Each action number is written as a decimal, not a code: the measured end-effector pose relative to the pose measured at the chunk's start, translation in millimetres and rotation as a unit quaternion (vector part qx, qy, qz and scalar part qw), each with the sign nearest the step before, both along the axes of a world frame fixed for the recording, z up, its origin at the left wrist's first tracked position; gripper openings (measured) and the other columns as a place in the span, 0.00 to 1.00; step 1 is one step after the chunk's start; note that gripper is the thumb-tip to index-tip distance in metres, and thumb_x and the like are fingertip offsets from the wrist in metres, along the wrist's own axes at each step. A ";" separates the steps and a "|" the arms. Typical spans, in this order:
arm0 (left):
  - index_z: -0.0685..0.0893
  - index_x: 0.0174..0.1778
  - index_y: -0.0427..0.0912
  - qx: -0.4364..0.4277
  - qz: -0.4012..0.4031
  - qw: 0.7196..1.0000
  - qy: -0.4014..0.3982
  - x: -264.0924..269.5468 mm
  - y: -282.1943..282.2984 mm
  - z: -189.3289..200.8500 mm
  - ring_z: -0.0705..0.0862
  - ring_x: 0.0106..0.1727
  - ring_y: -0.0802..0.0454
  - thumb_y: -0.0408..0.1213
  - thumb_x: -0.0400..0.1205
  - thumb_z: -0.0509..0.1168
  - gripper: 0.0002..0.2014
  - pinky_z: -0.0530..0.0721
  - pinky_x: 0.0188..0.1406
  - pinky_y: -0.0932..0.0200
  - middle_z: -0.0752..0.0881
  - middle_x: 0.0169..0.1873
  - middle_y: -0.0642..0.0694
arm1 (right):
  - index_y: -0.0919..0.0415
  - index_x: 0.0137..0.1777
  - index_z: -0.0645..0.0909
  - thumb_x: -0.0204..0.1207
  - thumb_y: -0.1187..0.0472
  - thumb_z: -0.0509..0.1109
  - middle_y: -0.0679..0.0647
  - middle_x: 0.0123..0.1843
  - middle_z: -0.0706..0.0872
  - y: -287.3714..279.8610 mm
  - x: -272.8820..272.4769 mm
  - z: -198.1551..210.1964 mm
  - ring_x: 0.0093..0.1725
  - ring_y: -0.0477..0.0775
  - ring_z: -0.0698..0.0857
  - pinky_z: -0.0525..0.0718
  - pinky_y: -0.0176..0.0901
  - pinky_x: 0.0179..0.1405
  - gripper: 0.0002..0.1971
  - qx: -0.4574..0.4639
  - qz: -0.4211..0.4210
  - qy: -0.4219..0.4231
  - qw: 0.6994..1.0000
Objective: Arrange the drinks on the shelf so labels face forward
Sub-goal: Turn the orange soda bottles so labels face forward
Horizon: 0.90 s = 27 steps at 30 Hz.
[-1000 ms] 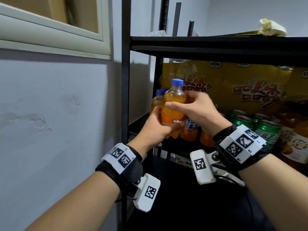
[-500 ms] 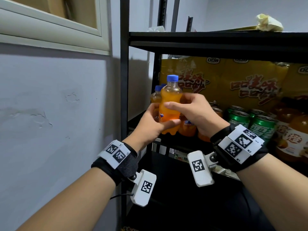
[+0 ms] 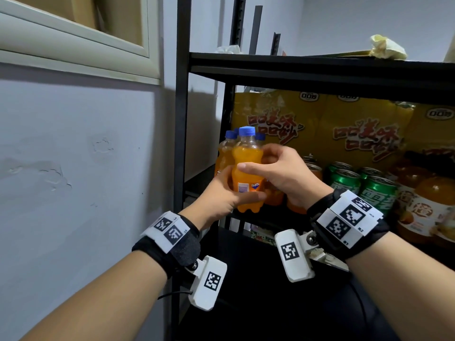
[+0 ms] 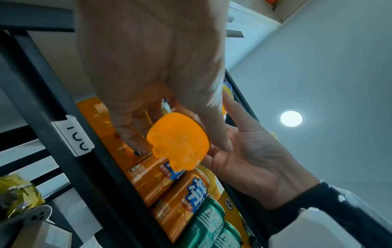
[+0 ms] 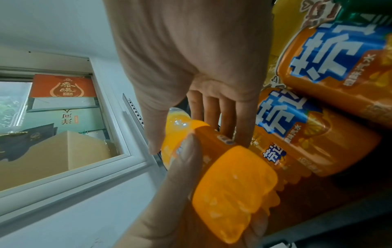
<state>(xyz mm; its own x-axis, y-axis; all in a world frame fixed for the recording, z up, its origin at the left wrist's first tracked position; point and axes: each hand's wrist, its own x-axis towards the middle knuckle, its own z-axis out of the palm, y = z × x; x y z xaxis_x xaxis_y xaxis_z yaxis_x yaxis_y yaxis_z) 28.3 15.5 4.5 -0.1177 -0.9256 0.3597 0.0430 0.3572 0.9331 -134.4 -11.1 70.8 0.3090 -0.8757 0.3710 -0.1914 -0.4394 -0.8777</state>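
A small orange soda bottle (image 3: pixel 246 166) with a blue cap is held upright in front of the shelf's left end. My left hand (image 3: pixel 221 195) grips its lower body from the left, thumb across the front below the label. My right hand (image 3: pixel 275 168) grips its middle from the right, thumb on the front. The label (image 3: pixel 248 186) shows a white panel and part of the brand name. The left wrist view shows the bottle's base (image 4: pixel 180 142). In the right wrist view my fingers wrap the bottle (image 5: pixel 229 171). More blue-capped bottles (image 3: pixel 227 151) stand behind it.
Orange cans (image 5: pixel 314 137) and green cans (image 3: pixel 357 180) stand on the black shelf (image 3: pixel 258 215), with juice bottles (image 3: pixel 423 205) at right and yellow snack bags (image 3: pixel 357 134) behind. A black upright post (image 3: pixel 181 143) and a white wall (image 3: pixel 86 168) close the left side.
The bottle has turned in my hands, so more of its label now faces me. Both hands have kept their hold at about the same place.
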 end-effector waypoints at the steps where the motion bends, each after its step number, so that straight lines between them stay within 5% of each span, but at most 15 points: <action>1: 0.79 0.72 0.55 0.004 -0.003 1.000 -0.005 -1.7 0.9 0.0 0.91 0.59 0.54 0.45 0.69 0.86 0.36 0.91 0.54 0.58 0.92 0.58 0.53 | 0.53 0.68 0.83 0.64 0.49 0.90 0.52 0.58 0.93 -0.9 0.8 -0.8 0.57 0.56 0.93 0.93 0.56 0.54 0.33 0.001 -0.005 0.002 1.000; 4: 0.81 0.68 0.57 0.028 -0.007 1.000 -0.004 -4.8 4.7 3.2 0.91 0.59 0.55 0.52 0.73 0.82 0.29 0.89 0.56 0.57 0.92 0.57 0.54 | 0.54 0.65 0.85 0.66 0.51 0.89 0.52 0.54 0.95 -3.1 0.5 -3.4 0.54 0.56 0.94 0.94 0.57 0.52 0.28 0.005 -0.006 -0.035 0.999; 8: 0.80 0.72 0.49 0.092 -0.061 0.991 0.079 -2.3 6.7 4.8 0.89 0.65 0.45 0.45 0.78 0.73 0.25 0.89 0.61 0.49 0.90 0.63 0.46 | 0.51 0.59 0.88 0.72 0.53 0.85 0.49 0.50 0.96 -2.1 -2.4 -2.1 0.50 0.52 0.95 0.92 0.46 0.44 0.17 -0.005 0.008 -0.071 0.997; 10: 0.81 0.71 0.47 0.083 -0.054 0.993 0.071 0.5 8.6 7.3 0.89 0.66 0.44 0.45 0.78 0.77 0.25 0.90 0.62 0.45 0.90 0.63 0.45 | 0.52 0.59 0.89 0.73 0.50 0.84 0.50 0.50 0.96 -0.8 -3.5 0.7 0.51 0.55 0.95 0.93 0.51 0.48 0.17 0.006 0.005 -0.069 0.998; 15: 0.85 0.66 0.49 0.013 0.029 0.999 0.021 -1.8 12.9 5.0 0.92 0.58 0.50 0.52 0.67 0.86 0.32 0.92 0.54 0.50 0.93 0.57 0.49 | 0.50 0.57 0.90 0.65 0.43 0.88 0.47 0.49 0.95 3.1 -7.7 4.6 0.51 0.51 0.94 0.92 0.59 0.58 0.23 0.003 -0.009 -0.018 1.000; 20: 0.75 0.67 0.62 0.009 0.051 0.999 0.007 -13.5 13.9 -1.6 0.90 0.58 0.60 0.53 0.64 0.85 0.38 0.91 0.53 0.59 0.88 0.60 0.56 | 0.49 0.66 0.83 0.59 0.47 0.92 0.46 0.57 0.92 4.0 -7.2 -0.5 0.57 0.50 0.91 0.92 0.56 0.58 0.35 -0.015 -0.049 -0.033 0.998; 23: 0.72 0.76 0.57 0.041 0.016 0.999 0.013 -18.3 17.0 1.2 0.88 0.63 0.52 0.53 0.73 0.81 0.37 0.89 0.61 0.54 0.87 0.65 0.49 | 0.50 0.68 0.81 0.61 0.52 0.92 0.48 0.58 0.92 3.4 -5.3 -2.3 0.58 0.51 0.92 0.92 0.56 0.58 0.36 -0.007 -0.036 -0.072 0.997; 27: 0.78 0.74 0.47 0.095 -0.036 0.991 0.084 -15.2 22.6 8.5 0.87 0.67 0.39 0.41 0.85 0.68 0.21 0.91 0.54 0.50 0.86 0.67 0.39 | 0.49 0.61 0.85 0.69 0.56 0.88 0.47 0.51 0.95 0.5 -5.6 -3.4 0.52 0.48 0.94 0.94 0.47 0.52 0.22 -0.016 -0.023 -0.100 0.995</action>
<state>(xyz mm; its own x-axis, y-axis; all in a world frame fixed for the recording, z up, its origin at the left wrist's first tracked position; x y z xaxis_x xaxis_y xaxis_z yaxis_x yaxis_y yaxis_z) 13.1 38.1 13.0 -0.1393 -0.9700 0.1992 0.2227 0.1653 0.9608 -140.0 -10.6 67.4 0.1858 -0.8741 0.4489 -0.0344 -0.4623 -0.8860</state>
